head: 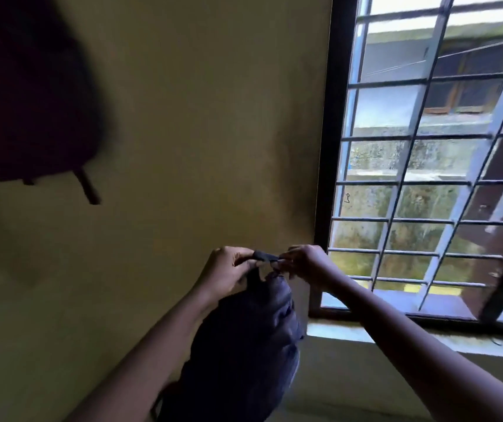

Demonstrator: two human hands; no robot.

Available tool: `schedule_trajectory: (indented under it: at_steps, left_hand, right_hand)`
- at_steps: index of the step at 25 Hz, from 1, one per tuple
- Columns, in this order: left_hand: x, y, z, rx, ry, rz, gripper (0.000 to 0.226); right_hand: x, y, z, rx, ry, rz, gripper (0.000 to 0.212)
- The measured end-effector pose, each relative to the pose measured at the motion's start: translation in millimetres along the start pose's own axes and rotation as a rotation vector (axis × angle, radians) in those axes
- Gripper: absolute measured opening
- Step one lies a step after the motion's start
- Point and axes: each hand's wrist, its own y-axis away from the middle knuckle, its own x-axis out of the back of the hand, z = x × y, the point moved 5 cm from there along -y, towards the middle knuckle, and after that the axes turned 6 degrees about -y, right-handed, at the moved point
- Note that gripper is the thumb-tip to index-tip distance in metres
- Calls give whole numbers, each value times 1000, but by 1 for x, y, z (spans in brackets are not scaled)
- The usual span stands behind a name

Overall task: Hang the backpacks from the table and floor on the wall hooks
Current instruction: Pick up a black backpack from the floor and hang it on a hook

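Note:
A dark blue backpack (244, 345) hangs in front of the yellow wall, held up by its top loop (264, 256). My left hand (227, 274) pinches the loop's left end and my right hand (303, 263) pinches its right end, both raised close to the wall. A second, dark maroon backpack (27, 95) hangs on the wall at the upper left, with a strap dangling below it. No hook is visible; whatever holds the maroon backpack is hidden.
A barred window (427, 166) with a dark frame fills the right side, its sill (396, 333) just right of the held backpack. Bare yellow wall (198, 132) lies between the hanging backpack and the window.

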Motion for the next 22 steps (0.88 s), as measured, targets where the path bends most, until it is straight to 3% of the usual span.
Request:
schedule_trajectory:
  at_steps: [7, 9, 13, 16, 20, 22]
  left_hand:
    - [109, -57, 7, -41, -4, 388, 26]
    - [131, -64, 13, -54, 85, 524, 22]
    - [168, -96, 54, -129, 320, 679, 22]
    - [198, -122, 95, -200, 387, 775, 21]
    - [239, -152, 143, -251, 472, 858, 22]
    - [257, -165, 165, -304, 505, 859, 19]
  right_hand:
    - [54, -76, -88, 82, -314, 379, 22]
    - [72, -91, -111, 93, -393, 435, 21]
    - [130, -116, -158, 176, -319, 535, 22]
    - [174, -132, -190, 240, -325, 573, 21]
    - [217, -148, -227, 337, -467, 486, 19]
    - [238, -152, -240, 351, -542, 544, 20]
